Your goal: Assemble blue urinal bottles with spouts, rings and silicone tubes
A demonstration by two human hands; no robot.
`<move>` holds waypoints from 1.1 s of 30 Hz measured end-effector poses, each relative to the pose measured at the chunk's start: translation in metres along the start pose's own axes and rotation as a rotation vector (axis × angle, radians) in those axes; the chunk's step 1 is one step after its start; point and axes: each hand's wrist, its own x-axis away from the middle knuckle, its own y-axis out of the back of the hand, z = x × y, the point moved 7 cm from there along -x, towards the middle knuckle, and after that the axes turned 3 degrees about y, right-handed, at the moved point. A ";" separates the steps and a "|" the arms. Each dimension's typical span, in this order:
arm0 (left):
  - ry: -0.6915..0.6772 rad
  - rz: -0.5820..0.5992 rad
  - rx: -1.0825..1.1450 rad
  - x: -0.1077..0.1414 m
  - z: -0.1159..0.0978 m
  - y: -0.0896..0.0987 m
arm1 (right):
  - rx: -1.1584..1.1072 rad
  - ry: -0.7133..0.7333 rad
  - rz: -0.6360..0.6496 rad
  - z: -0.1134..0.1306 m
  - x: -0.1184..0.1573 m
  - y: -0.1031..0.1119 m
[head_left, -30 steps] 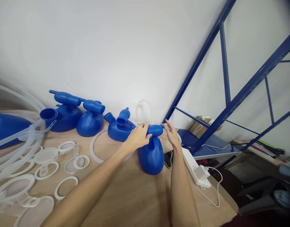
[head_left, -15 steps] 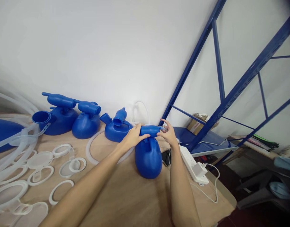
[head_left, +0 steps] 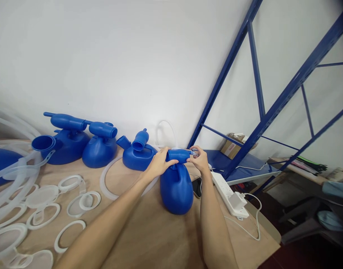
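Observation:
A blue plastic funnel-shaped piece (head_left: 179,155) lies sideways across the top of a blue urinal bottle (head_left: 177,190). My left hand (head_left: 159,163) is closed around its wide left end, thumb along the near side. At the narrow right end, my right hand (head_left: 199,160) pinches the end of a clear tube (head_left: 192,152) at the spout, its thumb against the blue piece. How far the tube sits over the spout is hidden by my fingers. Left of my hands stands another blue bottle (head_left: 139,155) with a similar piece (head_left: 140,140) on top.
Two more blue bottles stand at the back left. Translucent tubes (head_left: 17,179) and several white ring lids (head_left: 44,216) cover the table's left side. A white power strip (head_left: 225,192) with a plugged charger and a phone (head_left: 197,187) lie on the right, near a blue metal rack (head_left: 230,71).
My right index finger, raised before, has bent down to the clear tube. My left hand keeps its hold on the blue piece. The view has shifted slightly.

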 end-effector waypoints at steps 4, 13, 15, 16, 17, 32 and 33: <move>0.021 -0.007 0.020 0.001 0.002 -0.001 | -0.064 0.040 0.074 0.012 0.000 -0.001; 0.041 0.008 0.031 -0.001 0.003 -0.002 | -0.175 -0.028 0.168 0.008 0.002 0.005; 0.048 -0.001 0.029 -0.001 0.004 -0.002 | -0.166 -0.010 0.121 0.006 -0.001 0.003; 0.051 -0.005 0.028 -0.001 0.004 -0.002 | -0.159 -0.002 0.097 0.005 -0.002 0.002; 0.053 -0.008 0.027 -0.001 0.004 -0.002 | -0.150 0.004 0.074 0.003 -0.003 0.002; 0.087 0.020 -0.041 0.009 -0.017 -0.011 | 0.142 0.031 -0.283 -0.019 0.007 0.065; 0.086 0.025 -0.032 0.010 -0.020 -0.011 | 0.122 0.031 -0.349 -0.019 0.006 0.072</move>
